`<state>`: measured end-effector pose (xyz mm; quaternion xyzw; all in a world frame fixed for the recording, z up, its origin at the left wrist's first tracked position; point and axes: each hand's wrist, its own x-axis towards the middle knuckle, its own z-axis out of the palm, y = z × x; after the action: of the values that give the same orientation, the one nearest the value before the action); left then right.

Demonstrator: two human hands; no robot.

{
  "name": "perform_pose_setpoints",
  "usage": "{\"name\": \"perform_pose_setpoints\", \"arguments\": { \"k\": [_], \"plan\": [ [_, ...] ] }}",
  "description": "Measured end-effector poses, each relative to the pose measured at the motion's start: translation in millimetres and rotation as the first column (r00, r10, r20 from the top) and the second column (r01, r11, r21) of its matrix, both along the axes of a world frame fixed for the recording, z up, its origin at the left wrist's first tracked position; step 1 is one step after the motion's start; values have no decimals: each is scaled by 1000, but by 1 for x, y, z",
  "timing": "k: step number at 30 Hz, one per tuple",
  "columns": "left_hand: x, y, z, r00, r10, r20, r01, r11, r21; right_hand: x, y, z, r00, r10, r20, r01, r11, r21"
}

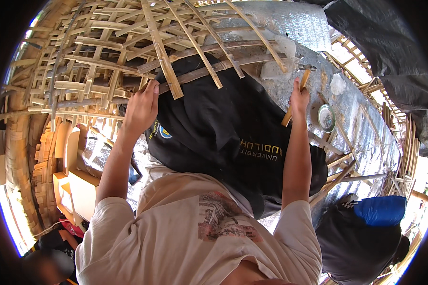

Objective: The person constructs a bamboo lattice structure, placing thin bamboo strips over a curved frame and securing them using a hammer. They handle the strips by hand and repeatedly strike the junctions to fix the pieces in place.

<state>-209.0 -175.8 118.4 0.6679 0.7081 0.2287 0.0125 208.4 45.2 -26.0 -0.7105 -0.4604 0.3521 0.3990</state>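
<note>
My left hand [143,107] is closed on the near end of a bamboo strip [195,74], which runs crosswise under several lengthwise strips. Those lengthwise bamboo strips [162,57] end just beyond the black cloth on my lap. On the right, my right hand [298,99] grips a hammer [307,76] by its wooden handle, with the metal head up and away from the bamboo. Black cloth [214,118] with printed lettering covers my lap between both hands. The strips join a wide open bamboo lattice [100,52] at the far left.
Right of the hammer, a round dish [326,118] with a greenish rim lies on a grey sheet [361,128]. Loose bamboo pieces [342,175] are scattered nearby. Cardboard boxes [83,187] stand at left. A person in dark clothes [361,237] is at lower right, another person [57,251] at lower left.
</note>
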Motion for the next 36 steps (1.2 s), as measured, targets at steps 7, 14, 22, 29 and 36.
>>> {"name": "perform_pose_setpoints", "arguments": {
  "k": [7, 14, 22, 29, 36],
  "plan": [
    [-1, -1, -10, 994, -32, 104, 25, 997, 68, -3, 1, -5, 1000, 1, -5, -1, 1000, 22],
    [3, -4, -2, 996, -45, 82, 40, 998, 57, -2, 1, -9, 999, -7, -42, 7, 1000, 12],
    [-2, -8, -6, 997, -57, 45, 55, 998, 28, -5, -5, 0, 1000, -3, -28, 3, 1000, -11],
    [1, -7, 7, 993, -85, -80, 81, 995, -50, 1, -1, -6, 1000, -5, 0, 5, 1000, 3],
    [-17, 18, 54, 785, -279, -553, 234, 960, -152, 2, 5, -6, 1000, -5, 14, 5, 999, -32]
  ]
}}
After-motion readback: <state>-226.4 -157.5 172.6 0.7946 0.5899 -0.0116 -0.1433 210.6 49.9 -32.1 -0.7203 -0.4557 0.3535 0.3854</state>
